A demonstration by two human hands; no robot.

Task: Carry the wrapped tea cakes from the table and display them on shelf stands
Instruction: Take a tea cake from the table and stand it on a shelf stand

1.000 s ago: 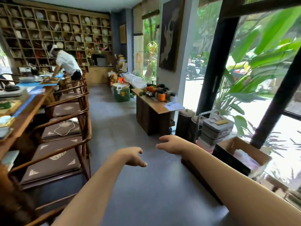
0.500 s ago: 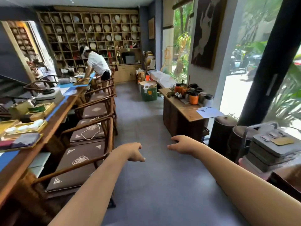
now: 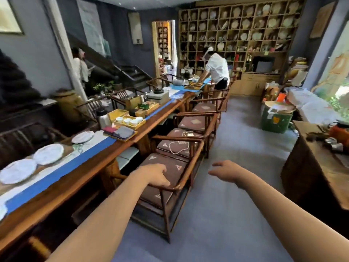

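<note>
Three white wrapped tea cakes lie in a row on the long wooden table (image 3: 90,178) at the left: one nearest (image 3: 17,171), one in the middle (image 3: 48,154), one farther along (image 3: 82,137). My left hand (image 3: 157,176) hangs empty with loosely curled fingers over the nearest chair. My right hand (image 3: 224,170) is held out empty over the floor, fingers relaxed. The far wall holds a big wooden shelf (image 3: 236,33) of cubbies with many displayed tea cakes.
A row of wooden chairs (image 3: 181,163) with brown cushions lines the table's right side. Trays of cups (image 3: 130,121) sit on the table. A side table (image 3: 317,167) stands at the right. One person (image 3: 217,69) bends over the table's far end, another (image 3: 81,67) stands by the stairs.
My view has swung left from the window side toward the long table, bringing the tea cakes into sight. Both empty hands stayed stretched out in front of me.
</note>
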